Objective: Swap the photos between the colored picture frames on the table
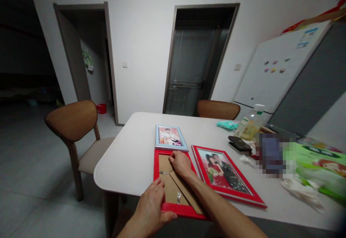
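A red picture frame [180, 209] lies face down at the table's near edge, its brown backing board [165, 185] facing up. Small metal hangers [178, 197] show on the board. My left hand [151, 202] holds the frame's near left corner, thumb along the near edge and fingers over the left side. On the far part of the board, my right hand [180, 163] has its fingers pinched together near a small metal piece; what they grip is mostly hidden. My right forearm covers part of the frame's right side.
On the white table [121, 162] lie a light blue picture frame [157, 137] and a larger red frame [259, 201] with a couple's photo. To the right are a bottle [248, 124], a black wallet-like item [239, 143], crumpled tissues [302, 194] and a green package [321, 166]. Chairs [72, 121] stand around.
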Demonstrator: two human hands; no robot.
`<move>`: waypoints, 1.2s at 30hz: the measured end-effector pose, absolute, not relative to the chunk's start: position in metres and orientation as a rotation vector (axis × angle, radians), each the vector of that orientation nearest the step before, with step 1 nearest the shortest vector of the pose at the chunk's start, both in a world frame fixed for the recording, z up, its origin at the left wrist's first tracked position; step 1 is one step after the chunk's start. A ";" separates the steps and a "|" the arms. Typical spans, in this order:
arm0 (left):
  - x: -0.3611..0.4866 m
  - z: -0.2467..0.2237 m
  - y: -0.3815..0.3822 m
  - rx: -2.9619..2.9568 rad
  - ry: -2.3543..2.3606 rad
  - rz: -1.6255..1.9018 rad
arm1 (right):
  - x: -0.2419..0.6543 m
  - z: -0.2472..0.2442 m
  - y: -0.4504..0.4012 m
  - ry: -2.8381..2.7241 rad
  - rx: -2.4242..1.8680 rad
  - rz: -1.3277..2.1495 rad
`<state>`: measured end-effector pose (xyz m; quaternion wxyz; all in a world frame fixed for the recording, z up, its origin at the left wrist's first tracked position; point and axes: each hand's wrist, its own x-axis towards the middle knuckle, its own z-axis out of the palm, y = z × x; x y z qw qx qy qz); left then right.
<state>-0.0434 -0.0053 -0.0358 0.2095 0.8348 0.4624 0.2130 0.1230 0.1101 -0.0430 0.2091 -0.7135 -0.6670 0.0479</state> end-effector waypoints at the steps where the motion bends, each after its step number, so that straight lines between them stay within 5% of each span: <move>1: -0.043 -0.034 -0.006 2.323 1.290 0.582 | 0.123 -0.045 0.113 -1.828 -2.005 0.131; 12: -0.016 -0.035 -0.011 2.525 1.201 0.403 | 0.135 -0.028 0.090 -1.819 -1.779 0.175; 17: 0.005 -0.041 -0.016 2.550 1.149 0.432 | 0.171 -0.020 0.061 -1.579 -1.521 0.525; 23: -0.014 -0.014 -0.024 2.328 1.021 0.920 | 0.176 -0.023 0.023 -1.003 -1.312 0.951; 28: 0.002 0.024 -0.034 1.588 0.840 1.362 | 0.124 -0.029 -0.005 -0.825 -1.011 1.475; 32: 0.024 0.036 -0.029 1.322 0.649 1.424 | 0.139 -0.022 -0.006 -0.693 -0.882 1.272; 36: 0.043 0.029 -0.010 1.290 0.565 1.282 | 0.220 -0.014 0.008 -0.691 -1.182 1.113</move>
